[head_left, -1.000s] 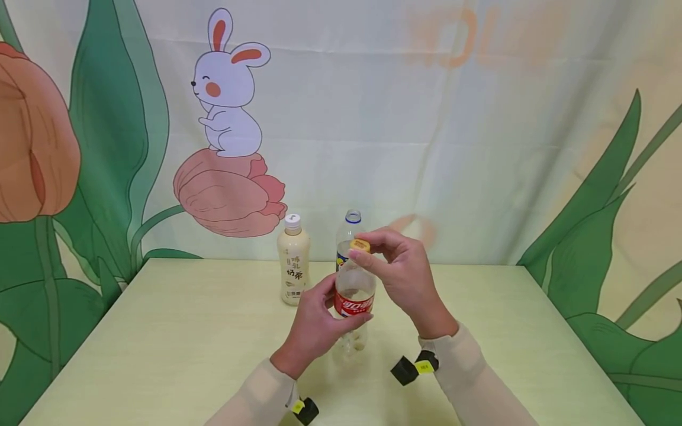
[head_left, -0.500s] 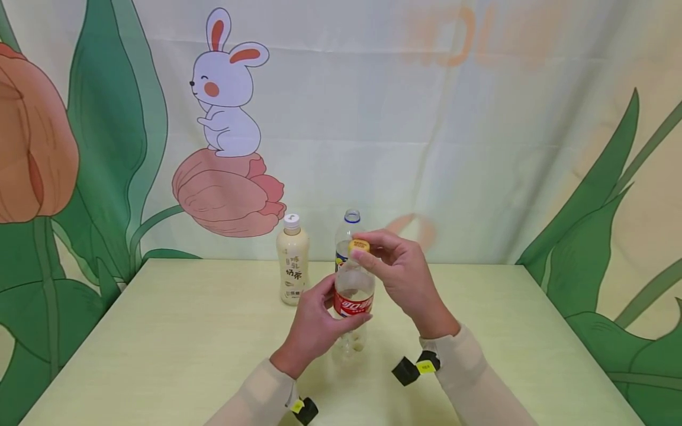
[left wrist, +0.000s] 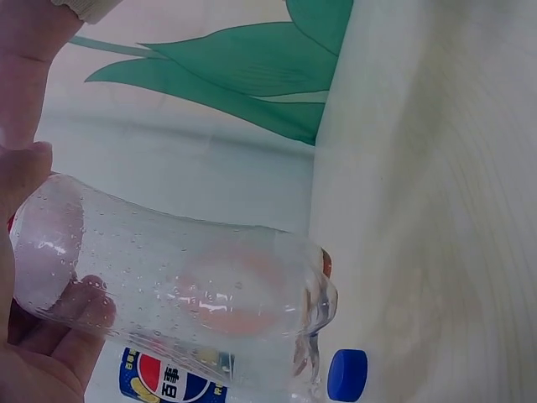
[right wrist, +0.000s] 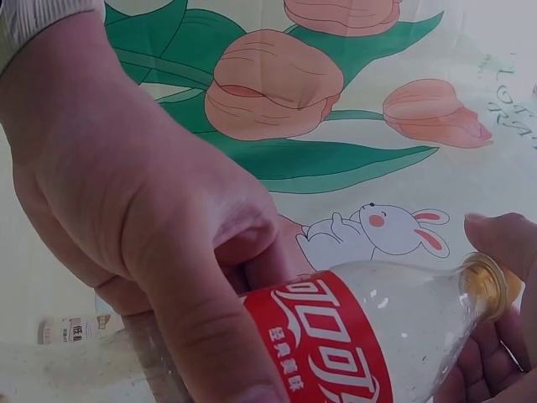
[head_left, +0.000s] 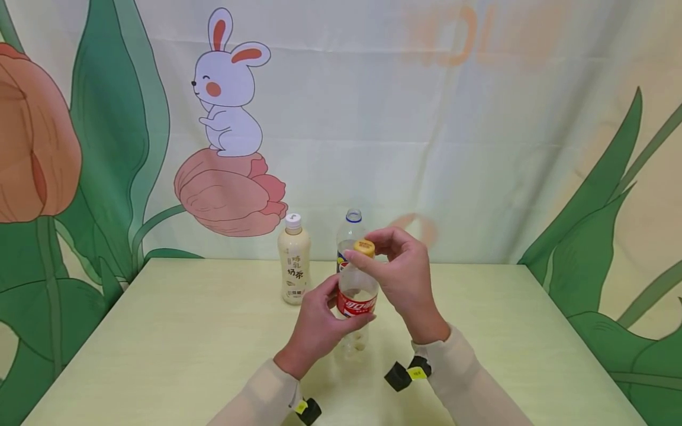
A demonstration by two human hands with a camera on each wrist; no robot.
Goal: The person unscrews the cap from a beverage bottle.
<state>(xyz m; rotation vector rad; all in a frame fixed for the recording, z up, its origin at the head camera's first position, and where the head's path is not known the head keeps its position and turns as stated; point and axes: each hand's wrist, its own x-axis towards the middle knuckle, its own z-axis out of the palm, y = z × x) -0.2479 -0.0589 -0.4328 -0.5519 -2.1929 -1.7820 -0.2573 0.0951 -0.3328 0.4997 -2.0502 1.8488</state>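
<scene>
My left hand grips a clear plastic cola bottle round its red label, holding it upright above the table. Thumb and fingers wrap the label from opposite sides in the right wrist view. On the bottle's neck sits a yellow bottle cap, with the thumb and index finger of my right hand at its two sides. Droplets cling inside the bottle, which holds no visible drink. Behind it stands a clear Pepsi bottle, uncapped, with a blue ring at its neck.
To the left stands a milk tea bottle with a white cap. A blue bottle cap lies on the pale table, hidden in the head view. A printed cloth hangs behind the table.
My right wrist has shifted slightly left, and its thumb and index finger have spread, showing more of the yellow bottle cap. My left hand keeps its grip on the cola bottle, nearly still.
</scene>
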